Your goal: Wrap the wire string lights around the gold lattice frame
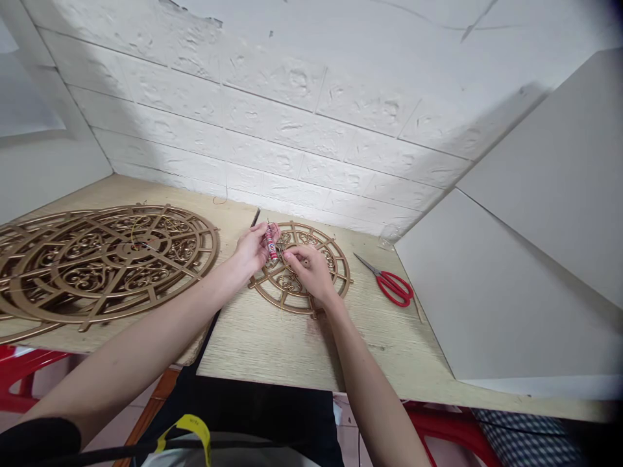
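My left hand (pixel 254 248) is closed around a small red and silver cylinder (pixel 271 242), printed like a battery, holding it above a round gold lattice panel (pixel 343 271). Dark and red thin strands show by the cylinder's upper end. Close to its lower end, my right hand (pixel 307 267) has thumb and fingers pinched together; what lies between them is too small to make out. Beneath both hands, the panel rests flat on the wooden table, partly covered by them. A thin yellow strand (pixel 281 299) hangs over the panel's near side.
Larger gold lattice panels (pixel 114 259) lie stacked at the left. Red-handled scissors (pixel 389 283) rest at the right, blades toward the wall. White boards (pixel 516 285) and a white brick-patterned wall (pixel 292 97) border the table (pixel 272 350). A clear round object (pixel 389 235) sits by the wall.
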`<state>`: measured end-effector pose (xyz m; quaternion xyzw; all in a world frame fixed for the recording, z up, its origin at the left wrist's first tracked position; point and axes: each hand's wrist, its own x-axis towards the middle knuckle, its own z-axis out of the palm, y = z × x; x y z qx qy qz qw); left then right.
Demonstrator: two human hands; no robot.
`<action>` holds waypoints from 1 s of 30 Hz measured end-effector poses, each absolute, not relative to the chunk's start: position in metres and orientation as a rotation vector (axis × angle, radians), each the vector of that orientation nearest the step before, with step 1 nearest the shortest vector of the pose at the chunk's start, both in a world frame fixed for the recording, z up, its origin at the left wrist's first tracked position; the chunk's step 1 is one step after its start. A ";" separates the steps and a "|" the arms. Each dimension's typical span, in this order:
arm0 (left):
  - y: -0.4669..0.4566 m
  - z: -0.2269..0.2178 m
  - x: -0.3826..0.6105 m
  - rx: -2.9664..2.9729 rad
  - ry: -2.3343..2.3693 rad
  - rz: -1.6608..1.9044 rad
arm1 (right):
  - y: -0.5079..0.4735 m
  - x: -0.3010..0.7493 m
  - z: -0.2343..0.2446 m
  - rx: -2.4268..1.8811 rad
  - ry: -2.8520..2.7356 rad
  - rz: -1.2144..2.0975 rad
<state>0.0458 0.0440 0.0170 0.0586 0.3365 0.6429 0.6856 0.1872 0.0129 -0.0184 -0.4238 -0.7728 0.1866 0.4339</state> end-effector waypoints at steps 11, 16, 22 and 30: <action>0.046 0.011 0.046 0.121 0.722 1.454 | 0.007 0.188 -0.009 -1.026 -1.675 0.616; 0.046 0.012 0.045 0.148 0.714 1.448 | 0.006 0.192 -0.004 -0.969 -1.489 0.785; 0.045 0.017 0.045 0.095 0.710 1.457 | 0.002 0.197 0.003 -0.863 -1.357 0.995; 0.045 0.019 0.044 0.110 0.729 1.463 | -0.001 0.197 0.006 -0.797 -1.369 0.982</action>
